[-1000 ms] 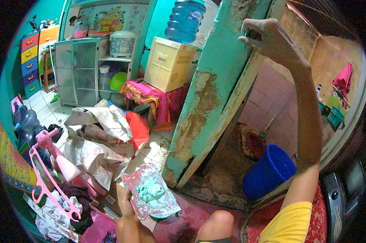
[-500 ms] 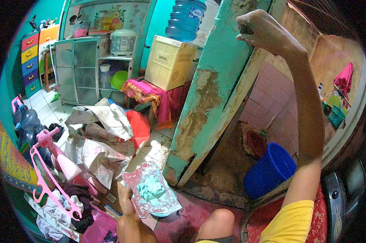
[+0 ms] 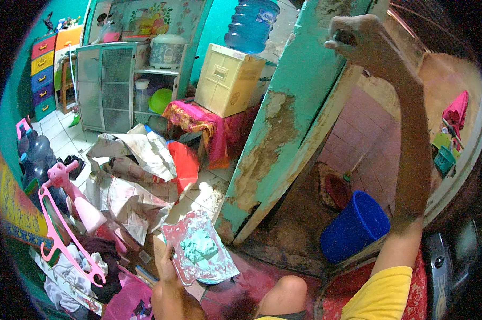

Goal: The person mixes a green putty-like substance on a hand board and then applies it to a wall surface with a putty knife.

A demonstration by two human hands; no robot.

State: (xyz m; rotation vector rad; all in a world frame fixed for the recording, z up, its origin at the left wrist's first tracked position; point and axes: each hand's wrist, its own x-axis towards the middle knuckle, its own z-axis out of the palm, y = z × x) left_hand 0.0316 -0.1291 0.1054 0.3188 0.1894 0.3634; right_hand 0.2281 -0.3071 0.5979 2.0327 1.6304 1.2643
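My left hand (image 3: 168,272) grips the near left edge of a flat reddish board (image 3: 171,232), its surface smeared with pale green. A thick mound of mint-green paste (image 3: 198,247) sits in the middle of the board. High at the upper right, my right hand (image 3: 362,41) is closed around a small dark object (image 3: 346,37), too hidden to name. That hand is up beside the top of a teal wall edge (image 3: 294,85), whose paint has peeled to bare brown patches; whether it touches the wall I cannot tell.
Right of the wall is a tiled washroom with a blue bucket (image 3: 355,226). Crumpled white sheeting (image 3: 129,197) covers the floor at left, near a pink hanger (image 3: 65,237) and clothes. Behind stand a cream box (image 3: 227,80) under a water jug (image 3: 251,29) and a glazed cabinet (image 3: 105,88).
My right hand has shifted slightly right and down along the top of the wall, still closed. The left hand and board stay almost in place. The whole view has tilted a little.
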